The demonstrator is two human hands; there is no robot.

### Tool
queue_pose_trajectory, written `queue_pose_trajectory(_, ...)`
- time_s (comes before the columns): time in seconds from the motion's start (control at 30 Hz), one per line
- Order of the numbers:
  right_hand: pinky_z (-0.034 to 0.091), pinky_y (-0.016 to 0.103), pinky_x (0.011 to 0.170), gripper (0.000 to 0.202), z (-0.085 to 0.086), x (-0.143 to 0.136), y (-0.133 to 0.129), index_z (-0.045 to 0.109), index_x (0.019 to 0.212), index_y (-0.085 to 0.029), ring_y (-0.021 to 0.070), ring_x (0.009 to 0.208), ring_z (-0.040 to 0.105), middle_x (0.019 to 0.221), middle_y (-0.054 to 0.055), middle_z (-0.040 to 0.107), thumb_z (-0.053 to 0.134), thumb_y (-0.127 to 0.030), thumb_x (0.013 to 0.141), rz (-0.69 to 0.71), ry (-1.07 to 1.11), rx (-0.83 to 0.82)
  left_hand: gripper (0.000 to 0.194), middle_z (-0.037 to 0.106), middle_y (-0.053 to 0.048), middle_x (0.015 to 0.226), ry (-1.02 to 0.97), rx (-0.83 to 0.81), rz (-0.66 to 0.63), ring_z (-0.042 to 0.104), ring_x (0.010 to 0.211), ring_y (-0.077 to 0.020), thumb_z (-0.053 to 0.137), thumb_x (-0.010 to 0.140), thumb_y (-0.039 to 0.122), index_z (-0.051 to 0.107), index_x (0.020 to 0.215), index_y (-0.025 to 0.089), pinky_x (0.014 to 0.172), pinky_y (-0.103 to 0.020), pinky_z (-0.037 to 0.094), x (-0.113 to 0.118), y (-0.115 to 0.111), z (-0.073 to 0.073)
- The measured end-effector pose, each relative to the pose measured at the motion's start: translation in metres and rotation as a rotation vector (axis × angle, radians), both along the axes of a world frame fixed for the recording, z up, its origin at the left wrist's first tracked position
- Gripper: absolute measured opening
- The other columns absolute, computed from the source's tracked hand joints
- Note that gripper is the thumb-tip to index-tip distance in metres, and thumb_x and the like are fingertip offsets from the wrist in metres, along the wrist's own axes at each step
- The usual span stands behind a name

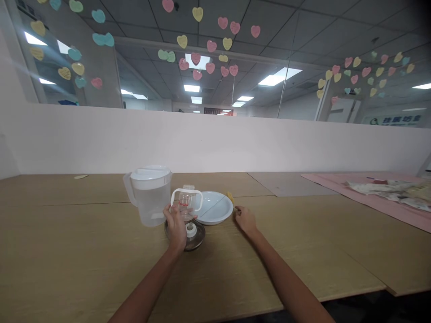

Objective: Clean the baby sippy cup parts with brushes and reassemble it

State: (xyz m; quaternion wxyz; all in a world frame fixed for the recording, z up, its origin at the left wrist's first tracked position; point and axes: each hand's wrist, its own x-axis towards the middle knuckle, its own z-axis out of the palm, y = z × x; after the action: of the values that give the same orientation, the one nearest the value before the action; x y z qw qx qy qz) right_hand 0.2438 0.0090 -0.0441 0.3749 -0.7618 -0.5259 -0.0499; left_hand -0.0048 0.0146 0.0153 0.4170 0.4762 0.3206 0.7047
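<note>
My left hand [176,229] is wrapped round a clear baby bottle [186,205] with white side handles and small red marks. The bottle is held over a round dark metal dish [195,244]. A white ring-shaped piece [191,230] sits in that dish, close to my left palm. Just right of the bottle stands a shallow white bowl [215,207] with a thin line or stick across it. By the bowl's right rim, my right hand [245,219] has its fingers curled together; what they hold, if anything, is hidden. A small yellow thing [230,196] shows just beyond those fingers.
A lidded translucent pitcher [153,202] with liquid stands left of the bottle. At the far right, a pink cloth [357,199] bears crumpled pale fabric [390,190]. A low white wall [215,141] with glass above closes off the back of the wooden table [84,251].
</note>
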Motion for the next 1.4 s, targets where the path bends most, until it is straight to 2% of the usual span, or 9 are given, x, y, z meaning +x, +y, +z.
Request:
queue_pose_trajectory(0.13,0.042,0.033,0.076,0.035,0.017,-0.008,-0.01,0.067,0.088,-0.016,0.0218,0.08,0.059,0.085,0.012,0.067,0.034,-0.031,0.089,0.017,-0.031,0.332,0.052,0.062,-0.008,0.102,0.124,0.073,-0.043,0.066,0.081,-0.018,0.048,0.081,0.054,0.033,0.12,0.023,0.059,-0.026,0.055,0.001,-0.004,-0.005)
queue_pose_trajectory(0.3,0.041,0.038,0.081,0.029,0.029,-0.043,-0.029,0.061,0.096,-0.018,0.0208,0.084,0.058,0.088,0.009,0.065,0.035,-0.027,0.09,0.409,-0.134,0.673,0.059,0.061,-0.012,0.109,0.436,0.328,0.041,0.064,0.09,-0.0217,0.061,0.074,0.048,0.039,0.122,0.019,0.07,-0.032,0.054,0.006,-0.012,-0.022)
queue_pose_trajectory(0.37,0.042,0.038,0.077,0.026,0.028,-0.057,-0.035,0.059,0.096,-0.018,0.0214,0.082,0.057,0.086,0.009,0.064,0.036,-0.025,0.088,0.512,-0.166,0.694,0.06,0.062,-0.013,0.108,0.586,0.474,0.052,0.063,0.092,-0.0232,0.063,0.073,0.045,0.041,0.122,0.018,0.072,-0.033,0.053,0.007,-0.017,-0.028)
queue_pose_trajectory(0.47,0.043,0.038,0.071,0.023,0.025,-0.067,-0.039,0.057,0.093,-0.019,0.0216,0.077,0.055,0.082,0.008,0.061,0.036,-0.025,0.087,0.533,-0.148,0.714,0.065,0.062,-0.014,0.105,0.721,0.632,0.056,0.063,0.093,-0.0256,0.065,0.072,0.044,0.04,0.124,0.016,0.075,-0.035,0.053,0.009,-0.025,-0.032)
queue_pose_trajectory(0.67,0.041,0.035,0.066,0.016,0.026,-0.058,-0.037,0.054,0.08,-0.02,0.0194,0.068,0.052,0.072,0.007,0.058,0.038,-0.021,0.084,0.465,-0.235,0.774,0.077,0.064,-0.012,0.103,0.848,0.586,0.056,0.063,0.091,-0.0252,0.066,0.07,0.046,0.03,0.132,0.017,0.076,-0.036,0.051,0.011,-0.026,-0.029)
queue_pose_trajectory(0.8,0.037,0.033,0.061,0.014,0.026,-0.049,-0.033,0.049,0.067,-0.02,0.0175,0.06,0.049,0.062,0.005,0.054,0.042,-0.019,0.08,0.469,-0.357,0.77,0.072,0.061,-0.014,0.109,0.947,0.657,0.19,0.059,0.098,-0.0277,0.063,0.071,0.051,0.038,0.13,0.016,0.081,-0.039,0.047,0.011,-0.021,-0.03)
queue_pose_trajectory(1.0,0.032,0.03,0.056,0.024,0.023,-0.038,-0.031,0.041,0.055,-0.022,0.0146,0.051,0.041,0.05,0.001,0.044,0.042,-0.022,0.078,0.458,-0.458,0.655,0.059,0.064,-0.012,0.102,1.047,0.73,0.217,0.06,0.092,-0.0268,0.063,0.071,0.051,0.049,0.118,0.017,0.077,-0.037,0.046,0.012,-0.019,-0.031)
queue_pose_trajectory(1.23,0.042,0.033,0.064,0.021,0.022,-0.04,-0.033,0.058,0.087,-0.018,0.0197,0.07,0.055,0.08,0.008,0.062,0.04,-0.019,0.076,0.547,-0.402,0.684,0.055,0.064,-0.01,0.096,1.082,0.731,0.199,0.059,0.085,-0.0249,0.062,0.071,0.052,0.051,0.111,0.016,0.074,-0.037,0.046,0.012,-0.022,-0.028)
queue_pose_trajectory(1.4,0.042,0.032,0.063,0.024,0.021,-0.044,-0.032,0.06,0.084,-0.017,0.0191,0.07,0.055,0.077,0.007,0.061,0.04,-0.013,0.07,0.542,-0.455,0.716,0.056,0.064,-0.011,0.092,1.126,0.733,0.194,0.058,0.084,-0.0258,0.061,0.07,0.056,0.052,0.107,0.015,0.072,-0.037,0.045,0.013,-0.022,-0.028)
